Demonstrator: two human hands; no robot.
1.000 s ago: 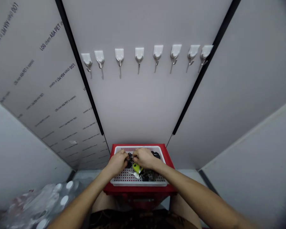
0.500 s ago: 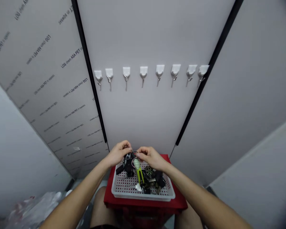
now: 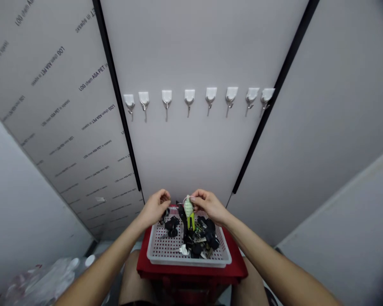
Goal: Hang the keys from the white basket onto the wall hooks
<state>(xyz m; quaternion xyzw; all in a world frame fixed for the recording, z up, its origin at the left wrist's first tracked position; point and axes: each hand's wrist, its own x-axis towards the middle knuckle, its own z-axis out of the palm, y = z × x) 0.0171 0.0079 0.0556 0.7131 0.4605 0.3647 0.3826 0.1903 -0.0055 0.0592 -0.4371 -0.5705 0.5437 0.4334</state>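
My right hand (image 3: 207, 207) pinches the top of a key ring over the basket. From it hang a pale green ribbed charm (image 3: 188, 207) and a yellow-green tag (image 3: 191, 222). My left hand (image 3: 158, 207) is closed with curled fingers above the basket's far left corner. Something dark shows below its thumb, but I cannot make out whether it is held. In the white plastic basket (image 3: 191, 262) lie black keys (image 3: 171, 225) on the left, a heap of dark keys and fobs (image 3: 210, 233) on the right, and a white-headed key (image 3: 184, 250) near the front.
The basket stands on a red box-like stand (image 3: 239, 267) between the person's knees. On the wall ahead runs a row of several white hooks (image 3: 189, 97), between two black strips. Clear plastic bags (image 3: 47, 280) lie on the floor at the left.
My hands have moved apart, the right slightly up and right with the green charm, the left slightly left. Black keys now lie lower at the basket's left. The view has shifted slightly.
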